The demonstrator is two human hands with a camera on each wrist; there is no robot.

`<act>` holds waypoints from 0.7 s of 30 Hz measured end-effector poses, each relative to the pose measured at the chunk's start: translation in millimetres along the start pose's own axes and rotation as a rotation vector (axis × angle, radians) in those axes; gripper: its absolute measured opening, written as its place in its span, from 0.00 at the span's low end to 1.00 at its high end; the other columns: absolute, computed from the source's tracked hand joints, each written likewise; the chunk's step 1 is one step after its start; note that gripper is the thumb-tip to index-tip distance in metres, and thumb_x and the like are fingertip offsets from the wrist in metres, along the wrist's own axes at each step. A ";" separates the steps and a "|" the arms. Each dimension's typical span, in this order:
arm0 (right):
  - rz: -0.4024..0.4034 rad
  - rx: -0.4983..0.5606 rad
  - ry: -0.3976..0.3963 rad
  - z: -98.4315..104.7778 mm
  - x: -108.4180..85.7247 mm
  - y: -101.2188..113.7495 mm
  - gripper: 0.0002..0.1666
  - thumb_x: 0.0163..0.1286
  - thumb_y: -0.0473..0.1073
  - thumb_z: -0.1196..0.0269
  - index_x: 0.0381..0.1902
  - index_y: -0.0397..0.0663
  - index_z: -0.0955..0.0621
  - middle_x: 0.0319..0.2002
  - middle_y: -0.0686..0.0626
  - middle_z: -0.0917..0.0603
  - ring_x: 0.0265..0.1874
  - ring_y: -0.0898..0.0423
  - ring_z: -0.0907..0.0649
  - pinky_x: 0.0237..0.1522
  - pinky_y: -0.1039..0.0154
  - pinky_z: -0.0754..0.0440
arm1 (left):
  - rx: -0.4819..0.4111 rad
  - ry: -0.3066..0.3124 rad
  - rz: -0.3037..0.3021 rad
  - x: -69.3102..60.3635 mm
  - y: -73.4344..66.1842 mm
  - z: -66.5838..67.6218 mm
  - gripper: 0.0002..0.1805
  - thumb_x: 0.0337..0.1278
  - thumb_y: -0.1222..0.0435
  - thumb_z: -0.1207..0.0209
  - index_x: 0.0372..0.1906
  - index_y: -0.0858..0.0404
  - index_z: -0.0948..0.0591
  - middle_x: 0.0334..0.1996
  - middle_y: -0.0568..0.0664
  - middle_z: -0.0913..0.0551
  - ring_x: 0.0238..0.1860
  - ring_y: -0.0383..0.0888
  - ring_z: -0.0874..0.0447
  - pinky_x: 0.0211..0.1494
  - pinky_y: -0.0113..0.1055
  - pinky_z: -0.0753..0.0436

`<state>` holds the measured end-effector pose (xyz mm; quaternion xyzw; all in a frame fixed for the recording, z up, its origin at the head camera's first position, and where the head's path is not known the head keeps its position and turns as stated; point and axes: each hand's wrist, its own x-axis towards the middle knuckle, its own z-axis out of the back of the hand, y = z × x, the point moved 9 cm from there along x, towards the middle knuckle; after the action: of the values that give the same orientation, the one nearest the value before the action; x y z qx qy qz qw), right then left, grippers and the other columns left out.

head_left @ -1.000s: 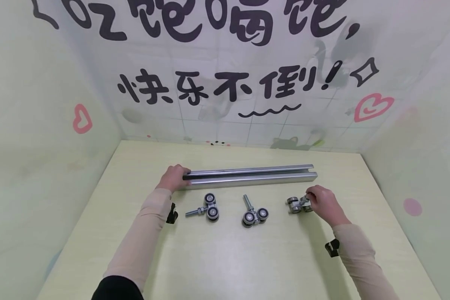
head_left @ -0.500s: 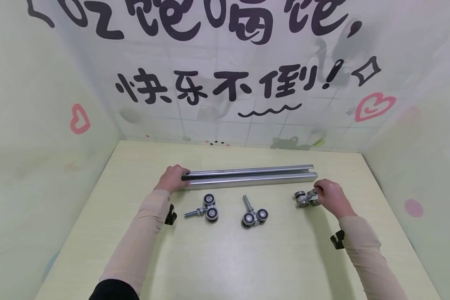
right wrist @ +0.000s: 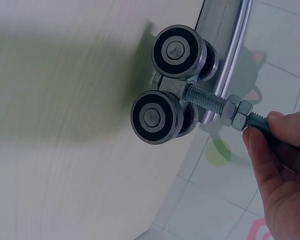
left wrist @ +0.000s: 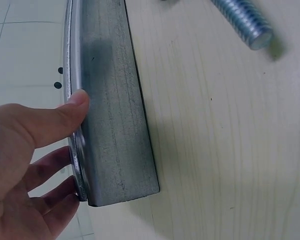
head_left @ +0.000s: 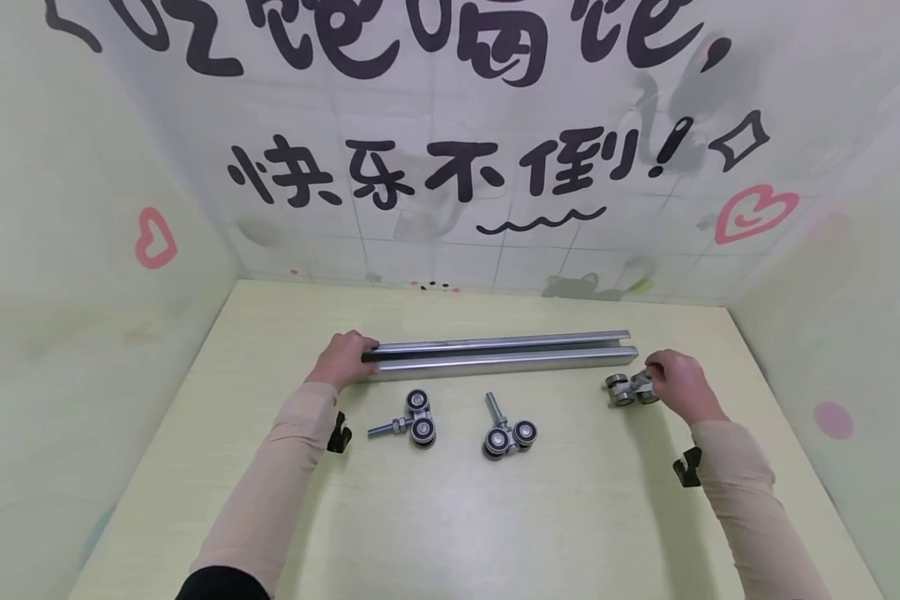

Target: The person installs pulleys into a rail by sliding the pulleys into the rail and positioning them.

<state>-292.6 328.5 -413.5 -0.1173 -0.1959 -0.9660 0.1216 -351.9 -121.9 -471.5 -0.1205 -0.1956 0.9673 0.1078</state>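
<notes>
A long steel channel rail, slotted along its length, lies across the back of the table. My left hand grips its left end; in the left wrist view the thumb lies along one lip of the rail and fingers reach the far side. My right hand pinches the threaded bolt of a roller trolley near its end, past two nuts. This trolley is off the rail, by its right end, wheels facing left. Two more roller trolleys lie in front of the rail, one on the left, one nearer the middle.
The pale wooden table is enclosed by a printed back sheet and side sheets. The back sheet meets the table's far edge, a short way behind the rail.
My right hand has carried its trolley rightward and slightly back, from in front of the rail to beside its right end. The left hand keeps its grip, and the rail stays in place.
</notes>
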 end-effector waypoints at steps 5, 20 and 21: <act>-0.010 -0.008 0.014 0.6 2.3 -7.0 0.08 0.52 0.22 0.47 0.29 0.24 0.21 0.28 0.32 0.20 0.30 0.37 0.20 0.35 0.45 0.23 | -0.005 0.004 -0.003 -0.4 -1.1 0.0 0.26 0.47 0.65 0.36 0.54 0.70 0.26 0.50 0.66 0.25 0.50 0.63 0.31 0.53 0.54 0.30; -0.047 -0.020 0.070 4.7 10.0 -22.3 0.10 0.50 0.23 0.49 0.28 0.25 0.22 0.28 0.31 0.20 0.28 0.37 0.21 0.35 0.44 0.24 | 0.004 0.000 0.010 1.9 1.9 -2.5 0.27 0.46 0.63 0.35 0.55 0.68 0.25 0.50 0.66 0.25 0.49 0.62 0.30 0.52 0.53 0.29; -0.049 -0.021 0.071 5.0 10.4 -23.8 0.10 0.50 0.23 0.49 0.28 0.25 0.22 0.28 0.31 0.20 0.28 0.37 0.21 0.35 0.44 0.24 | 0.002 0.000 0.013 2.2 2.2 -2.6 0.27 0.46 0.63 0.35 0.55 0.68 0.25 0.50 0.66 0.25 0.49 0.62 0.30 0.52 0.53 0.29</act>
<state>-308.2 349.9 -414.5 -0.0791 -0.1841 -0.9742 0.1035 -353.6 -122.4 -475.1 -0.1217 -0.1940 0.9681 0.1015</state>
